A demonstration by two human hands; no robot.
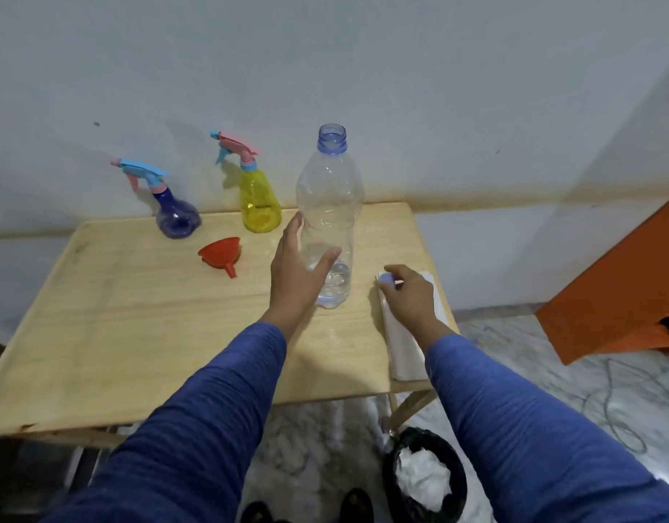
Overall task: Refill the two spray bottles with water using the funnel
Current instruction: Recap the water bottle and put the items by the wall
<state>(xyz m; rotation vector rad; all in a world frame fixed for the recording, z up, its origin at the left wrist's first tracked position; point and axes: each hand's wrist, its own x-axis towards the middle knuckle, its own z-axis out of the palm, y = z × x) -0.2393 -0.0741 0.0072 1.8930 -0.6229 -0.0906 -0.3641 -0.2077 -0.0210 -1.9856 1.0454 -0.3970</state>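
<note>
A tall clear water bottle stands uncapped on the wooden table, with a little water at its bottom. My left hand is spread beside it, fingers apart, thumb at its lower side, not closed around it. My right hand pinches the pale blue bottle cap over a white folded cloth. A red funnel lies on its side left of my left hand. At the back stand a blue spray bottle and a yellow spray bottle, both with trigger heads on.
The table backs against a pale wall. An orange panel stands at the right. Below the table's front right corner sits a black bin with white paper in it, on a marbled floor with a loose cable.
</note>
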